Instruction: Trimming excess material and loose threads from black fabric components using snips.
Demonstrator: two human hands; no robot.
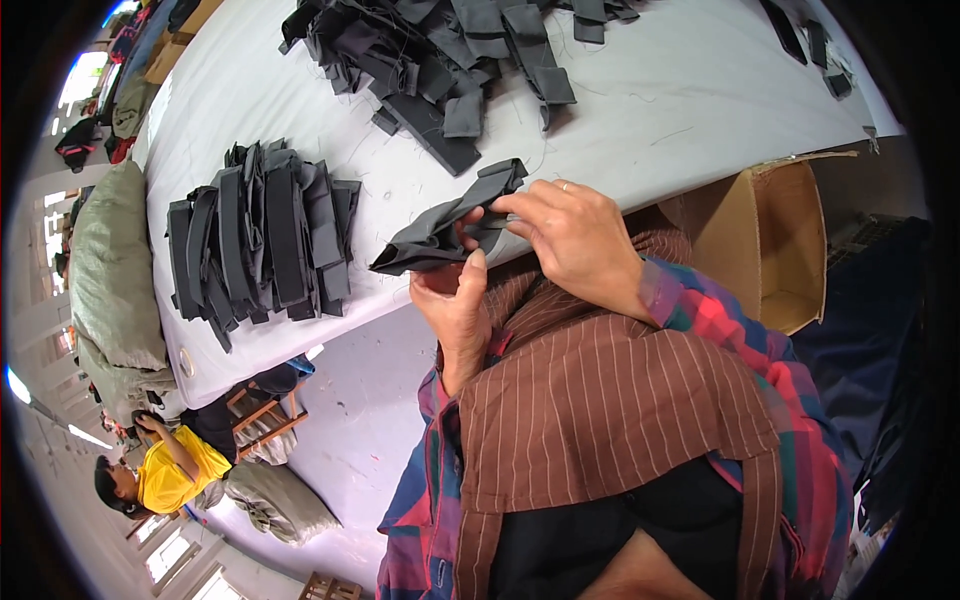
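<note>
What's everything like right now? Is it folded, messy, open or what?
Dark cloth piece: folded, held
Left hand: gripping the cloth
Right hand: gripping the cloth
Left strips: lined up in a row
Far strips: messily heaped
Cardboard box: open
Sack: bulging

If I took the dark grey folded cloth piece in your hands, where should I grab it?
Probably by the left end of the dark grey folded cloth piece, coming from the left: that tapering end sticks out uncovered, while the left hand and right hand hold it farther right.
</note>
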